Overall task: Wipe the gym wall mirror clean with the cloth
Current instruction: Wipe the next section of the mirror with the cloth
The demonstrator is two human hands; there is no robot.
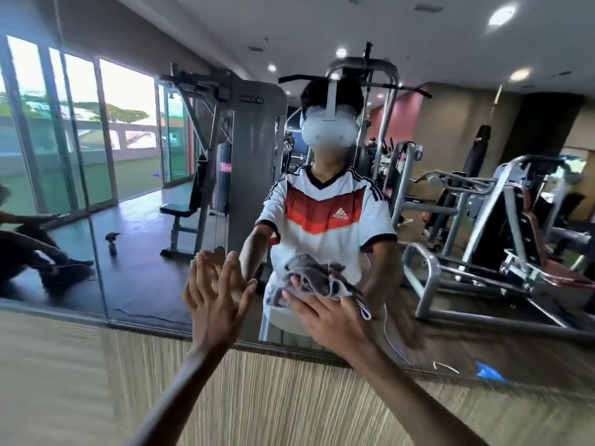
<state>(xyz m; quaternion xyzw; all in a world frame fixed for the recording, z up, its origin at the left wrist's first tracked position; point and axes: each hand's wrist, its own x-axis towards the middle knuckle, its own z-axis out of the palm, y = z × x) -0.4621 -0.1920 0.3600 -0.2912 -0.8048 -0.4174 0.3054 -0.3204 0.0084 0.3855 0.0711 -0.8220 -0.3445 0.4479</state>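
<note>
The wall mirror (145, 201) fills the upper part of the view and reflects the gym and me. My left hand (215, 300) lies flat against the glass near its lower edge, fingers straight and pointing up. My right hand (325, 313) presses a crumpled grey cloth (314, 280) onto the mirror just to the right of it, fingers spread over the cloth. Both hands meet their own reflections at the glass.
Below the mirror runs a beige striped wall panel (96, 381). A vertical seam (96, 252) splits the mirror at the left. Weight machines, a bench and glass doors appear only as reflections. A seated person shows in the reflection at far left.
</note>
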